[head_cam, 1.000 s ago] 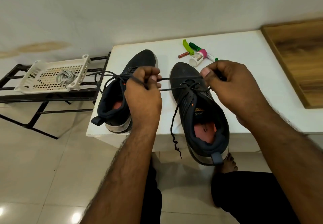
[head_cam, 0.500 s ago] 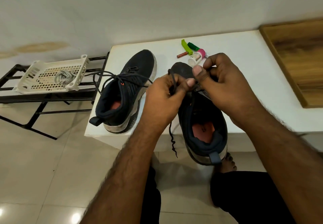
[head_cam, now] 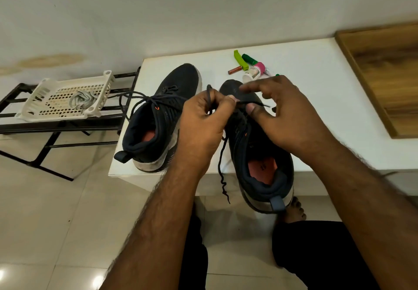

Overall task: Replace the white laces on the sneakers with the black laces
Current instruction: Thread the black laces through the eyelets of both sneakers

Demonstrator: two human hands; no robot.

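- While both hands work above it, the white table (head_cam: 305, 68) carries the two dark sneakers side by side, with their heels toward the person.
- The black metal rack (head_cam: 67, 129) stands left of the table, on the tiled floor.
- The white plastic basket (head_cam: 40, 99) rests on this rack, and the white laces (head_cam: 82, 99) lie inside it in a loose bundle.
- The right sneaker (head_cam: 264, 154) lies under both hands; its heel hangs over the table edge.
- The left sneaker (head_cam: 162, 118) is already laced in black, and its loose ends spread toward the rack.
- The left hand (head_cam: 203, 124) has curled fingers that pinch a loop of the black lace (head_cam: 220, 165); one end of this lace hangs down past the table edge.
- The right hand (head_cam: 282, 118) pinches the other end of the lace between thumb and index finger, the other fingers half spread.
- Some small things, a green clip (head_cam: 241, 60) and a pink-capped bottle (head_cam: 254, 71), lie beyond the shoe tips.
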